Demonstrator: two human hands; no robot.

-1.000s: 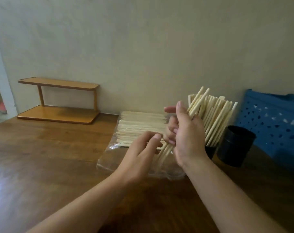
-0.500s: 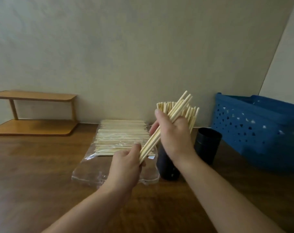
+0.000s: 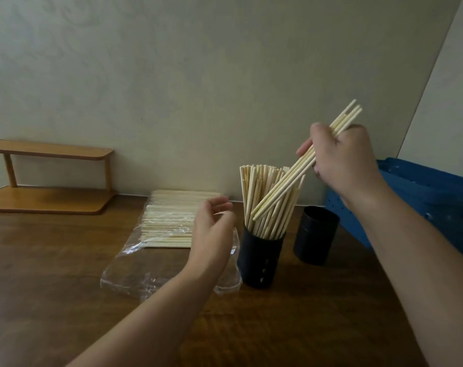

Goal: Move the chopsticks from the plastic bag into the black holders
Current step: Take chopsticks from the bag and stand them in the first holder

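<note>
A two-tier orange-brown wooden shelf (image 3: 50,178) stands against the wall at far left, well apart from both hands. Nearer, a clear plastic bag (image 3: 135,271) lies flat on the dark wooden table (image 3: 52,300), a flat stack of pale wooden chopsticks (image 3: 169,221) in its far end. The left hand (image 3: 211,234) hovers over the bag's right side, fingers loosely curled – holding nothing. Just right of it stands a black cylindrical holder (image 3: 259,263) packed with upright chopsticks (image 3: 254,192). Above that, the right hand (image 3: 341,157) grips a small slanted bundle of chopsticks (image 3: 286,189), lower tips down-left among the packed ones. Below this grip stands a second black holder (image 3: 315,237); a blue perforated plastic basket (image 3: 431,192) sits just right.
</note>
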